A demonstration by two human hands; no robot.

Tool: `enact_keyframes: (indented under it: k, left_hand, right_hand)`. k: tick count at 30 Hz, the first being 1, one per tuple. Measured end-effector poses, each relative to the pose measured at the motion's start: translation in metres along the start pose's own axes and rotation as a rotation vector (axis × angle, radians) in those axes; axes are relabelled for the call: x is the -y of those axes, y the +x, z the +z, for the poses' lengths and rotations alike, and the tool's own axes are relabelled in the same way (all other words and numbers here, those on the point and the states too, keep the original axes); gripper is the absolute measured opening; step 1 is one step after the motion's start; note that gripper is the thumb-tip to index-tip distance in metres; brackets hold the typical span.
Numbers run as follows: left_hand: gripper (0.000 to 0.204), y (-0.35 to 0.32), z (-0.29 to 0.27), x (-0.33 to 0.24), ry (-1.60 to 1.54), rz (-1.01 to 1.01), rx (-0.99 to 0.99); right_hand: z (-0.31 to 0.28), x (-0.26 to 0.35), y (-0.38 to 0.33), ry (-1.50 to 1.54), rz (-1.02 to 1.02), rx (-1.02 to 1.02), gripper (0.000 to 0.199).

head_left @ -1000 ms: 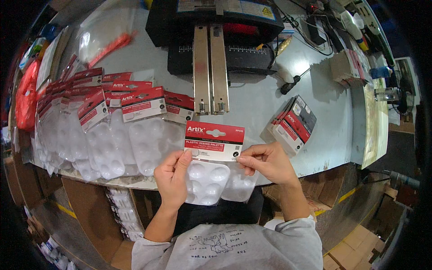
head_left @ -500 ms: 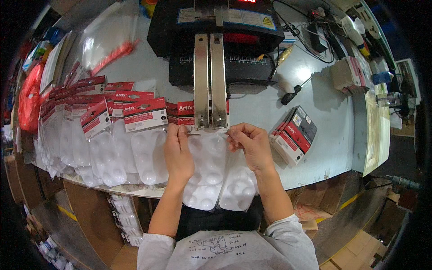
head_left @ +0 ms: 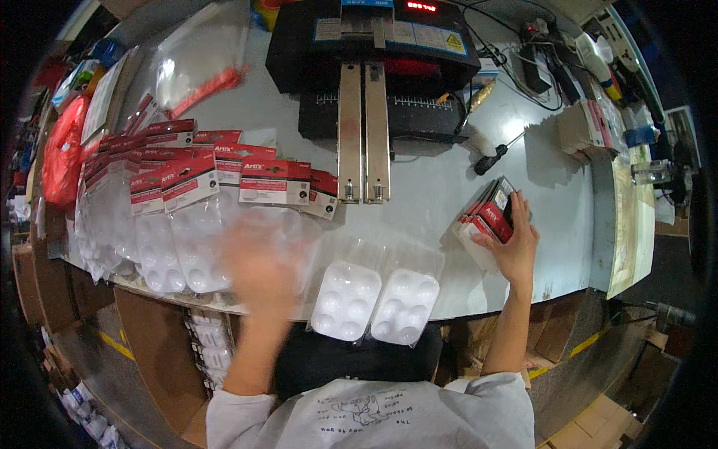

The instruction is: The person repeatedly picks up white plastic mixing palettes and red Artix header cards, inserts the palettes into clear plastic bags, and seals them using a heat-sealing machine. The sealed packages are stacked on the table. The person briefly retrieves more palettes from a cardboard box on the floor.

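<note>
My left hand [head_left: 262, 262] is smeared by motion over the packed palettes at the left, so its fingers do not show clearly. With thumb and fingers spanning it, my right hand [head_left: 516, 243] grips the stack of red, white and black header cards [head_left: 486, 213] at the right. Between my forearms, two white plastic paint palettes with round wells, a left one [head_left: 345, 301] and a right one [head_left: 404, 307], lie side by side in clear bags at the table's front edge. Bagged palettes with red header cards [head_left: 274, 182] overlap in a pile at the left.
A black machine [head_left: 441, 67] with two metal bars [head_left: 350, 135] and a red display stands at the back. A black-handled screwdriver [head_left: 490, 161] lies right of it. Another card stack [head_left: 587, 127], cables, clear bags [head_left: 198, 71] and a red plastic bag [head_left: 66, 153] flank the table.
Both hands have left the ends of the metal bars. My left hand moved down and left, and a carded palette joined the pile. My right hand moved right onto the card stack.
</note>
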State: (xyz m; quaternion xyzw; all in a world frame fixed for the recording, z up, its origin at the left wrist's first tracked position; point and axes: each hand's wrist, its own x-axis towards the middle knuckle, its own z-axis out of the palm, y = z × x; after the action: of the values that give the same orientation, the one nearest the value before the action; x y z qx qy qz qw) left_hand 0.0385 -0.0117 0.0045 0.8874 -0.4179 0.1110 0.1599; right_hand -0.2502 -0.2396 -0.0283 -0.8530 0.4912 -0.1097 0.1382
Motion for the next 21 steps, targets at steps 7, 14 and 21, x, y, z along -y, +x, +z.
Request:
enact_keyframes:
  k: [7, 14, 21]
  left_hand:
    - [0.018, -0.044, 0.038, -0.028, -0.41, 0.094, 0.182]
    - [0.013, -0.038, -0.004, -0.042, -1.389, -0.525, 0.597]
    - [0.012, -0.042, -0.008, -0.042, -1.436, -0.474, 0.63]
  right_hand:
    - [-0.012, 0.015, 0.004, 0.079, 0.152, -0.093, 0.07]
    - [-0.044, 0.104, -0.017, 0.633, 0.04, 0.046, 0.049]
    - [-0.025, 0.161, -0.004, 0.51, -0.374, 0.384, 0.031]
